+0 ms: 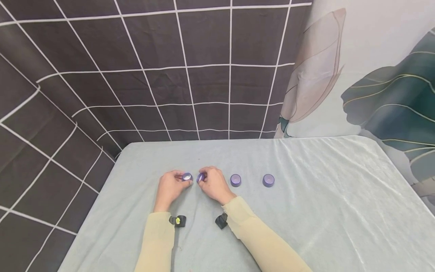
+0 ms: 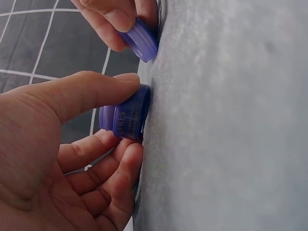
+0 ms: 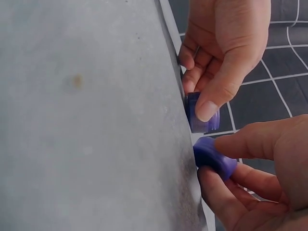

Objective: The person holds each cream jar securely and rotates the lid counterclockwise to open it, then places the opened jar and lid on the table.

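Observation:
My left hand (image 1: 170, 187) pinches a small purple cream jar (image 2: 131, 113) between thumb and fingers. The jar stands on the cloth with its screw neck uncovered, and pale lettering runs along its side. Just right of it, my right hand (image 1: 215, 185) grips a purple lid (image 3: 214, 158) by its rim. The lid is tilted on edge, its lower side at the cloth, apart from the jar. To the right of my hands stand two more purple jars, a nearer jar (image 1: 235, 180) and a farther jar (image 1: 268, 180), both upright with their tops on.
A pale grey-blue cloth (image 1: 323, 211) covers the table. Behind it hangs a dark curtain (image 1: 210, 87) with a white grid, which also runs down the left side. A leaf-patterned curtain (image 1: 380, 45) hangs at the back right.

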